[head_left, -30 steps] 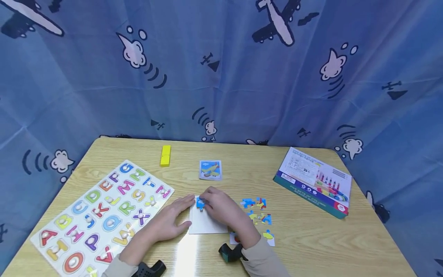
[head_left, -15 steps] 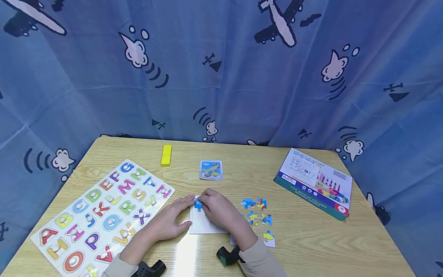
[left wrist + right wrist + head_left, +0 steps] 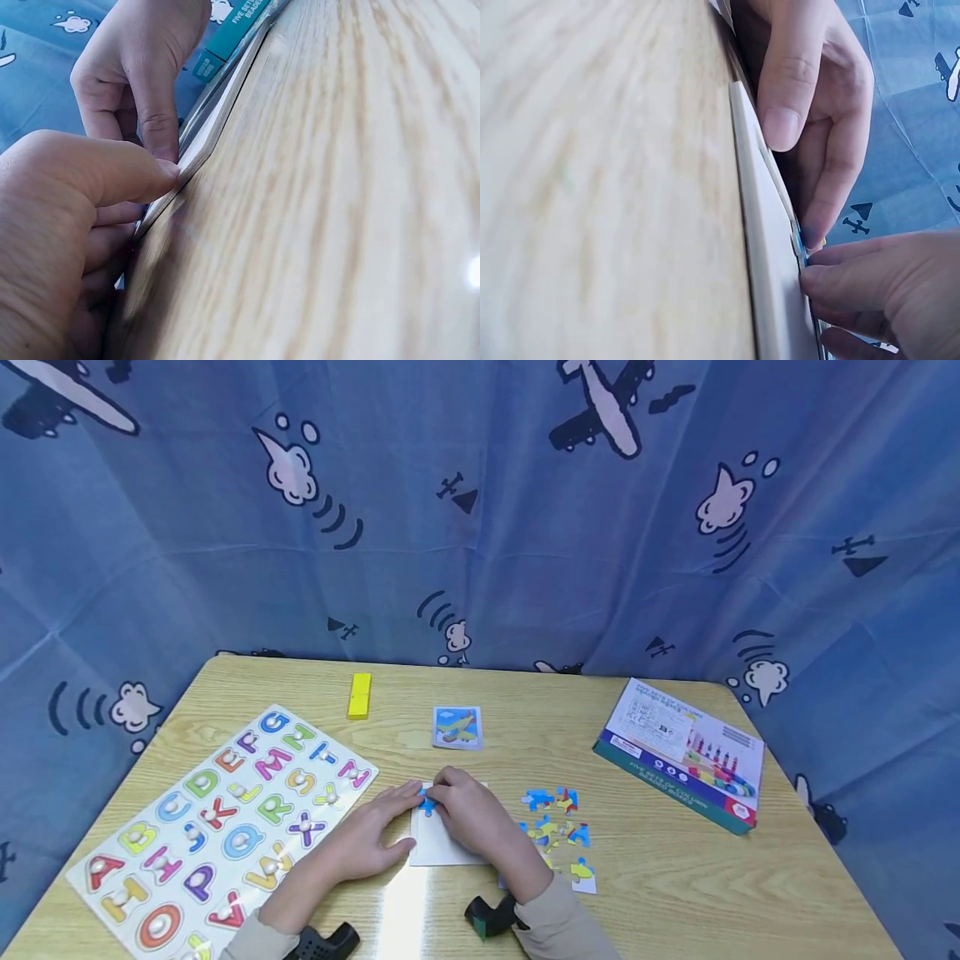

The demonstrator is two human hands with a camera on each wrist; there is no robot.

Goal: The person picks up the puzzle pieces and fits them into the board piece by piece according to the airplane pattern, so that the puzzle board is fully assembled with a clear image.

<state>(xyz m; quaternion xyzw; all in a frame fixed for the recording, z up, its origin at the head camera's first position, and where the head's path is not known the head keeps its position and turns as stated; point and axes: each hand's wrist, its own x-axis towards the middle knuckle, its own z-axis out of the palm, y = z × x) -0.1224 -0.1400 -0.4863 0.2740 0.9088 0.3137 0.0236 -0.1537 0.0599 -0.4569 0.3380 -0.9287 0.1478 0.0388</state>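
Observation:
A shallow white puzzle tray (image 3: 450, 852) lies at the middle front of the table. At its upper left corner my right hand (image 3: 474, 814) pinches a blue jigsaw piece (image 3: 427, 805) between thumb and fingers, low against the tray floor. My left hand (image 3: 366, 841) lies along the tray's left side, fingers extended with the tips at that corner and the thumb on the edge. Up close in the right wrist view, the blue of the piece (image 3: 798, 244) shows between the fingertips of both hands. Several loose jigsaw pieces (image 3: 577, 834) are spread right of the tray, some hidden behind my right forearm.
Beyond the tray lies a small airplane picture card (image 3: 457, 728). A letter-peg board (image 3: 302, 805) covers the table's left side, with a yellow block (image 3: 360, 697) behind it. A toy box (image 3: 678, 756) stands at the back right. A patterned blue curtain (image 3: 480, 568) hangs behind.
My right hand has shifted the blue piece slightly left and up into the tray's corner. The left hand has stayed in place.

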